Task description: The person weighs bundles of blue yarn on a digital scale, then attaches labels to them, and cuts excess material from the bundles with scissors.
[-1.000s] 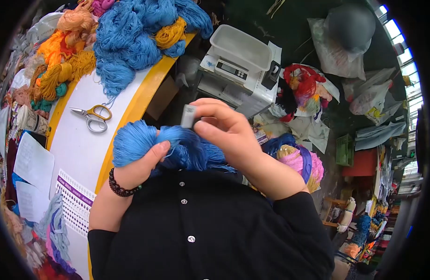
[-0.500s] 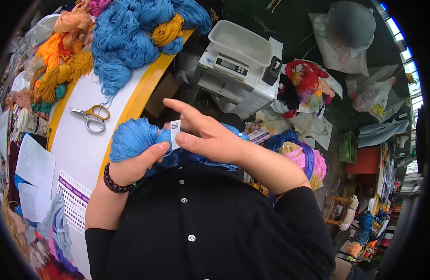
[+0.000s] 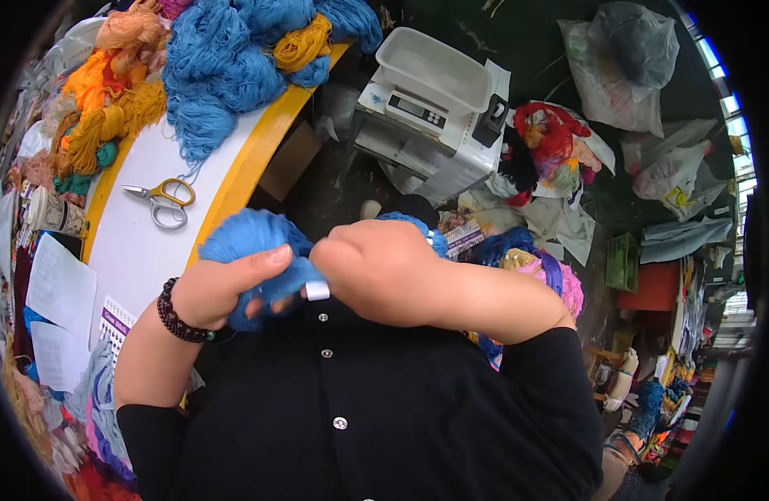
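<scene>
A bundle of blue thread, a skein (image 3: 255, 234), is held in front of the black shirt. Wrapped round its looped body is my left hand (image 3: 225, 284), the thumb lying on top and fingertips showing below. My right hand (image 3: 372, 271) is a fist at the skein's narrow end, and the thread runs up to its fingers, which are mostly hidden. A small white label (image 3: 317, 290) sticks out just below the fist, its print not readable. Scissors (image 3: 163, 200) with a yellow and a grey handle lie on the white tabletop, left of the skein.
A large heap of blue yarn (image 3: 221, 71) covers the table's far end, beside orange and mustard yarn (image 3: 96, 125). Beyond the hands stands a scale with a white tray (image 3: 434, 71). Pink and purple yarn (image 3: 560, 284) sits at the right. Plastic bags (image 3: 614, 75) lie on the floor.
My right hand has closed from spread fingers into a fist at the skein's end. The label has turned and dropped lower. My left hand has tilted with the skein.
</scene>
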A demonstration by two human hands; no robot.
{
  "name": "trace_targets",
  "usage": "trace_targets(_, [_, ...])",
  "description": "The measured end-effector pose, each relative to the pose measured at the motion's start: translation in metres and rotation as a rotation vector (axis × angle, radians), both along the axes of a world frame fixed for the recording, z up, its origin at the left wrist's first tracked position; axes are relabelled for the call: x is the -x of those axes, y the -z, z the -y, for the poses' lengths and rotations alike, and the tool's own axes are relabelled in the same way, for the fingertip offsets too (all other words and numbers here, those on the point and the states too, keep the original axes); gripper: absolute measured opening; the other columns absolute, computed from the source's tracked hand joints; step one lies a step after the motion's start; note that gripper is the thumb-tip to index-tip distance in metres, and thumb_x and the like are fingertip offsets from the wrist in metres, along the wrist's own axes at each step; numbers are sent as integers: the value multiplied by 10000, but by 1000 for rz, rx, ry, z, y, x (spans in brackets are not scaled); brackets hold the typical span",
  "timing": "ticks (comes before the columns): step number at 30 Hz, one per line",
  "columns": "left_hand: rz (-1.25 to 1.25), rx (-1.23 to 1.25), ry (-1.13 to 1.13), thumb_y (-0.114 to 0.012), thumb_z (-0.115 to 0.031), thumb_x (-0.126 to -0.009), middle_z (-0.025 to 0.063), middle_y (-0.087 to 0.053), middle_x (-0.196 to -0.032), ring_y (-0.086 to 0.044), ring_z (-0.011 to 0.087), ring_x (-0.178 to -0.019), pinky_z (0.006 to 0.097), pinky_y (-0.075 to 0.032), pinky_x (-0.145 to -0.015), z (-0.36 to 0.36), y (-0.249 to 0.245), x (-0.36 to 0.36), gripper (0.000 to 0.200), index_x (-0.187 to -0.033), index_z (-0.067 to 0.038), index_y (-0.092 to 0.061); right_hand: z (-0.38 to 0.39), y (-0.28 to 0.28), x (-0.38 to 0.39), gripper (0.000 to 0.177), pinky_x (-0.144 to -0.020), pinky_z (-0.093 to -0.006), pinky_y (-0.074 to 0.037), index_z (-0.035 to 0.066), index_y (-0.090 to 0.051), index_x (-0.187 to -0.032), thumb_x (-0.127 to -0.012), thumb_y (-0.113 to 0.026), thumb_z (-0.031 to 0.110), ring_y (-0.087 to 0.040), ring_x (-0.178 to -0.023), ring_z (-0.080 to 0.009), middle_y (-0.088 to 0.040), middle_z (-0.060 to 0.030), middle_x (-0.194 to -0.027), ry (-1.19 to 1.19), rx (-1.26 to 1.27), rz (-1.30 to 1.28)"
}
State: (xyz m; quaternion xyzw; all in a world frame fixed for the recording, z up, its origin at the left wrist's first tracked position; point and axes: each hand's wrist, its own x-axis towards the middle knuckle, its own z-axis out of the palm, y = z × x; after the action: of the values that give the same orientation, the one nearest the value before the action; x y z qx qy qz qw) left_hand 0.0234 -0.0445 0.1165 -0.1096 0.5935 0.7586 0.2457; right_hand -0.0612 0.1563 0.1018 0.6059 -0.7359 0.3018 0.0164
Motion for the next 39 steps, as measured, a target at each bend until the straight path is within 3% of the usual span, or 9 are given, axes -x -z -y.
trace_targets(5, [315,-235,-31,-578,-286,-906,11,-584,-685,-449,53,-505,173,-335,-451,-9,16,-7,224,-802,-92,-615,-3,3,2,232,-436,-227,-311,85,-616,-805,-589,-622,169,-430,-509,-101,-479,33,-645,-1,259,-631])
trace_targets(9, [9,-157,-206,-659,-146,-826,-1,-585,-720,-490,65,-594,222,-384,-530,-11,28,-9,78,-806,-73,-645,-3,12,1,318,-438,-237,-334,71,-642,-900,-596,-644,161,-451,-522,-110,-525,16,-684,62,285,-696])
trace_targets(12, [-750,500,-257,-616,-88,-825,54,-576,-753,-547,202,-703,326,-415,-645,-13,38,-6,40,-788,-70,-620,0,15,0,390,-492,-293,-417,32,-615,-1086,-721,-697,142,-529,-577,-184,-565,-45,-722,42,294,-188])
trace_targets(19, [-1008,1187,-219,-630,-119,-818,72,-570,-748,-547,278,-708,363,-405,-646,-25,43,-5,35,-789,-102,-623,7,34,-7,201,-641,-351,-484,50,-654,-969,-792,-693,137,-617,-738,-270,-629,-104,-798,189,273,572])
trace_targets(24, [-1052,1158,-263,-647,-145,-823,64,-587,-746,-558,251,-697,352,-416,-629,-29,49,4,62,-805,-90,-625,3,36,-3,110,-635,-334,-474,50,-676,-892,-803,-682,115,-611,-713,-254,-631,-96,-760,223,326,586])
trace_targets(30, [-771,671,-285,-706,-120,-768,56,-600,-725,-575,202,-676,296,-427,-622,-36,61,16,82,-812,-86,-646,-2,52,4,99,-643,-333,-473,43,-680,-893,-827,-659,114,-611,-710,-247,-640,-90,-764,283,366,627])
trace_targets(34, [-793,725,-282,-692,-58,-750,53,-609,-729,-582,210,-682,312,-430,-623,-40,66,30,52,-773,-87,-654,-22,62,25,210,-800,-308,-474,16,-650,-1040,-876,-620,144,-618,-946,-242,-660,-117,-1008,228,231,662])
trace_targets(36, [-845,914,-244,-711,-52,-723,57,-608,-717,-583,218,-674,318,-432,-621,-40,69,34,70,-751,-75,-651,-42,74,54,264,-842,-289,-468,24,-638,-1089,-876,-620,179,-605,-983,-168,-657,-92,-1046,414,324,784])
trace_targets(39, [-715,817,-263,-704,-39,-743,38,-598,-663,-563,158,-604,278,-427,-569,-39,84,39,60,-750,-51,-646,-93,106,148,244,-633,-248,-481,23,-697,-948,-868,-622,242,-591,-676,-88,-668,-40,-744,958,320,762])
